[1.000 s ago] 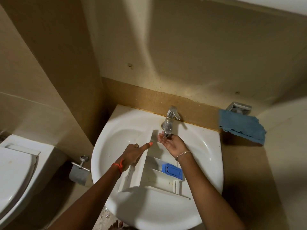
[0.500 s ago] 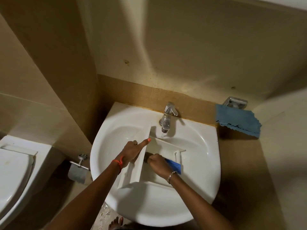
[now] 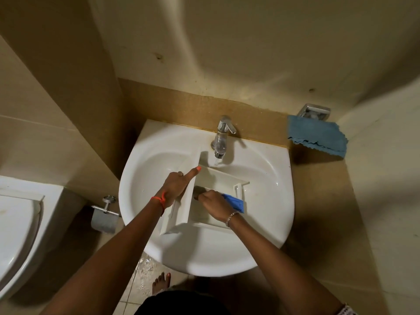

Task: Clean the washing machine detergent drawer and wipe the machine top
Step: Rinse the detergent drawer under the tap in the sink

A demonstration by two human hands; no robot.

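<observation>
L hand (image 3: 176, 187) gripped the detergent drawer (image 3: 227, 180) by its front panel, forefinger straight along the top edge, propping it tilted in the sink (image 3: 277, 212). R hand (image 3: 214, 204), cupped under the tap (image 3: 223, 133) a sec ago, had dropped into the drawer's big compartment, fingers curled down. Couldn't tell if it held anything. So prob. wetting done, rubbing begun. Blue insert (image 3: 236, 202) sat just R of that hand. Water trickled in. Blue cloth (image 3: 318, 137) hung far R, untouched; machine top not started.
</observation>
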